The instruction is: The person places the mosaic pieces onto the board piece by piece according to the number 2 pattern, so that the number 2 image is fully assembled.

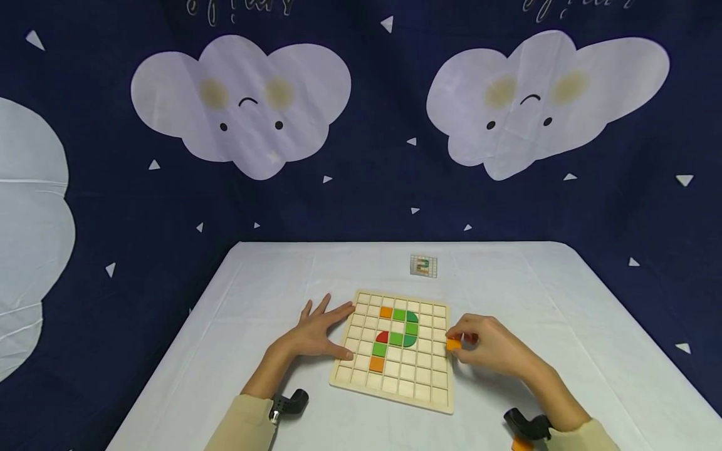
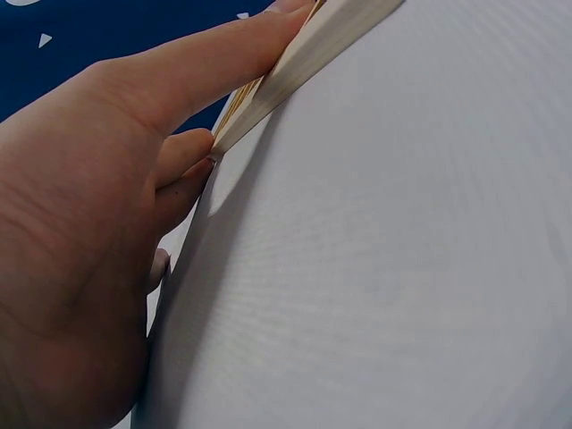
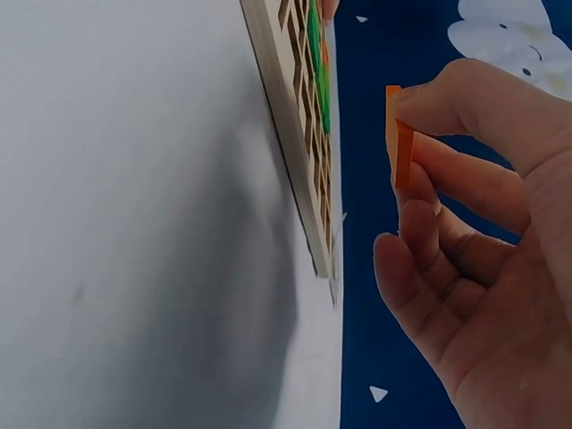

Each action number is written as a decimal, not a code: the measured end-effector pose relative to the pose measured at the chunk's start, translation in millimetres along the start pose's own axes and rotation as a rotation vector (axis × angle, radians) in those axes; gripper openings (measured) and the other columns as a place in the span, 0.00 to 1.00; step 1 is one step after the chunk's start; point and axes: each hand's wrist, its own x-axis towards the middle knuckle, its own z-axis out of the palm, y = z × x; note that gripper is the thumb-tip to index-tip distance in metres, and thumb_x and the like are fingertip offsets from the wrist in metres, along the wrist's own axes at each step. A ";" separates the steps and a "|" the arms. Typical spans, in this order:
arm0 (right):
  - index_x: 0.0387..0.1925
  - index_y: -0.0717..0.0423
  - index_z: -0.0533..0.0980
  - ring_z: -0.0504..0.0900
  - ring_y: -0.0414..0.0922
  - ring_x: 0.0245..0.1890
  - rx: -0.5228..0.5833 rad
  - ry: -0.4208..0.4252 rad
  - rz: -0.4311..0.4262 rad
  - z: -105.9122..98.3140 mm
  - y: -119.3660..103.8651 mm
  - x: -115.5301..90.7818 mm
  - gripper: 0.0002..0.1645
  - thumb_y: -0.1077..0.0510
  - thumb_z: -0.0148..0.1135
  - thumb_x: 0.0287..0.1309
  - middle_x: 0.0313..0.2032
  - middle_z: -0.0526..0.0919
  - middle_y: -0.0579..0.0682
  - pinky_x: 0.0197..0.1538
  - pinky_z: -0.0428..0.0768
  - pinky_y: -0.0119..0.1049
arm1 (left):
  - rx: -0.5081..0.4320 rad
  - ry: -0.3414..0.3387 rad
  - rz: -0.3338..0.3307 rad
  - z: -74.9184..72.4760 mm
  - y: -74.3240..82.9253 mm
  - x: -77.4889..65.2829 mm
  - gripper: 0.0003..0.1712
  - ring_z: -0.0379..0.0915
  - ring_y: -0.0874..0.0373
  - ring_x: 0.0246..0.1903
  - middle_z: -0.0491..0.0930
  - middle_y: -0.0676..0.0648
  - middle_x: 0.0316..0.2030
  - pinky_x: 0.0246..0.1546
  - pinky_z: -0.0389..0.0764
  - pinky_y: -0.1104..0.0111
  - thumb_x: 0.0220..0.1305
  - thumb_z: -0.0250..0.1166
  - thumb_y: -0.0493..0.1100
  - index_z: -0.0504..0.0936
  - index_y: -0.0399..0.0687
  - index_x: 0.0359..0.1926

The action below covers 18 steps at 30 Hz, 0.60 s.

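A wooden grid board (image 1: 414,391) lies slightly turned on the white table. Set in its squares are orange, green and red tiles, among them a red quarter-round tile (image 1: 382,337) and a dark green rounded tile (image 1: 412,317). My left hand (image 1: 316,332) spreads over the board's left edge, thumb and fingertips resting on it. Between thumb and fingers my right hand (image 1: 491,344) pinches an orange square tile (image 1: 454,344) at the board's right edge. In the right wrist view the orange tile (image 3: 400,138) is held up off the table, apart from the board.
Behind the board a small card (image 1: 423,266) shows a grid with a coloured pattern. Another orange piece (image 1: 521,444) lies by the right wrist, partly hidden by the black wrist camera (image 1: 527,425). A dark blue cloth with clouds (image 1: 242,106) hangs behind the table.
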 end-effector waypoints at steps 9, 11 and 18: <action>0.41 0.52 0.84 0.73 0.39 0.29 0.005 0.002 -0.043 -0.1 -3.5 5.8 0.19 0.63 0.70 0.41 0.30 0.78 0.36 0.29 0.73 0.30 | 0.003 -0.005 0.002 -0.2 -0.1 -0.1 0.64 0.28 0.47 0.73 0.54 0.61 0.71 0.66 0.24 0.44 0.34 0.68 0.79 0.58 0.63 0.73; 0.42 0.52 0.84 0.73 0.38 0.29 -0.002 0.004 -0.060 -0.5 -4.3 7.4 0.19 0.63 0.70 0.43 0.31 0.78 0.36 0.30 0.73 0.30 | 0.006 0.003 0.000 -1.0 -0.4 0.0 0.64 0.28 0.47 0.73 0.54 0.61 0.71 0.66 0.24 0.45 0.34 0.68 0.78 0.59 0.63 0.73; 0.43 0.51 0.84 0.74 0.39 0.30 -0.014 -0.008 -0.080 1.1 -8.0 10.9 0.19 0.60 0.70 0.44 0.33 0.78 0.35 0.31 0.74 0.30 | 0.007 -0.005 0.023 -1.2 -0.7 -0.6 0.63 0.28 0.46 0.73 0.54 0.59 0.72 0.65 0.25 0.44 0.36 0.68 0.78 0.59 0.62 0.73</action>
